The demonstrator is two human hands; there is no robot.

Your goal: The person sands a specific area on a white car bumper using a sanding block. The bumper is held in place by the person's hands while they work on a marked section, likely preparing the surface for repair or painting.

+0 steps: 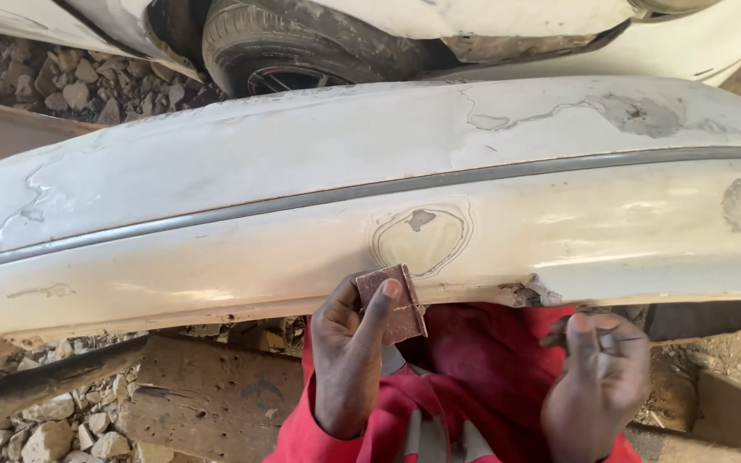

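My left hand (349,351) holds a small folded piece of brown sandpaper (394,302) between thumb and fingers, just below the lower edge of a long white car bumper (216,171). Right above the sandpaper is a sanded oval patch of filler (422,238) on the bumper. My right hand (598,377) hovers lower right with its fingers curled together, pinching something small that I cannot make out. Red clothing (473,377) shows under both hands.
A grey trim strip (302,199) runs the bumper's length. More sanded spots (636,111) mark its upper right. Behind it stand a car tyre (276,51) and white body panels. Wooden planks (207,394) and loose stones (45,429) lie below.
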